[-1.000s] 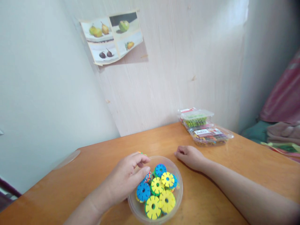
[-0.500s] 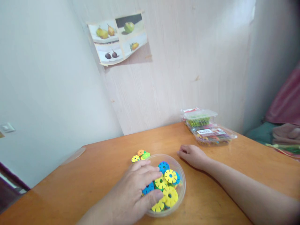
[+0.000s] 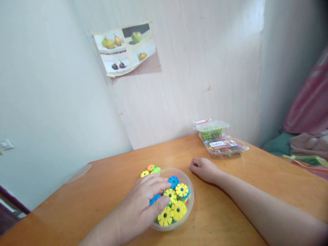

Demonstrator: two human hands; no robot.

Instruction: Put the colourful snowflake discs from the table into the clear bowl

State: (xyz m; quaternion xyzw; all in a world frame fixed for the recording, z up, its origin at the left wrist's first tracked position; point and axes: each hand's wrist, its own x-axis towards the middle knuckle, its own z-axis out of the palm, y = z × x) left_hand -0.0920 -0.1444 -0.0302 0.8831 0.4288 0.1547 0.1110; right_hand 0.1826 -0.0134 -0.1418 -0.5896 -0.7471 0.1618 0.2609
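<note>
A clear round plastic bowl (image 3: 192,200) on the table holds several notched flower-shaped discs, among them a yellow disc (image 3: 178,210) and a blue disc (image 3: 173,182). Over the bowl's left side lies my left hand (image 3: 147,194), thumb and fingers apart, with discs showing in the gap. Its palm side is hidden, and nothing is seen gripped. My right hand (image 3: 203,168) rests on the table beyond the bowl's right side, loosely closed, with no object showing in it. Just behind my left fingers, a small pile of loose discs (image 3: 150,168) includes orange, yellow and green ones.
Two clear clamshell boxes stand at the table's back right: one (image 3: 211,131) with green contents, one (image 3: 227,149) with mixed colours. A clear round lid (image 3: 78,173) lies at the left table edge. Fruit pictures (image 3: 125,51) hang on the wall behind.
The whole view has shifted, so the bowl and both hands appear slightly further left. My left hand stays over the bowl; my right hand keeps its place on the table.
</note>
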